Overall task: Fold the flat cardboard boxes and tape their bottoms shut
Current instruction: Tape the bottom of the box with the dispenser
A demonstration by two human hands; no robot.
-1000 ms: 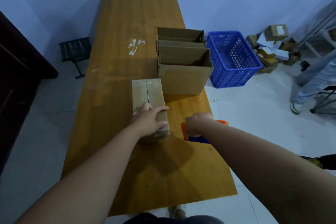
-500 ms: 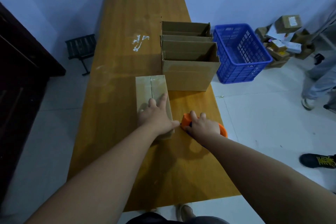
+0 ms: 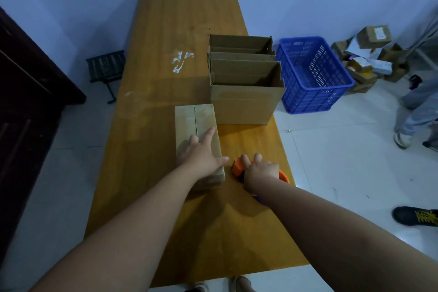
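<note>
Pressing down with my left hand (image 3: 201, 161), I have my palm flat and fingers spread on top of the small cardboard box (image 3: 196, 125), gripping nothing. The box sits upside down near the middle of the wooden table (image 3: 166, 31), its two bottom flaps folded shut and meeting in a straight seam that runs lengthwise away from me. A glossy strip of clear tape covers the seam, with a bright ragged end at the far edge. The cardboard is plain brown, with crisp edges.

Just to the right of the box, close to the table's right edge, my right hand (image 3: 260, 170) is curled over the orange tape dispenser (image 3: 237, 166), fingers wrapped across its top; a bit of blue shows beneath my wrist. The dispenser's nose lies just beside the box's near right corner.

Farther back and to the right stand two open boxes (image 3: 244, 104), upright, one behind the other and touching. On the floor beyond the table edge is a blue plastic crate (image 3: 315, 92).
</note>
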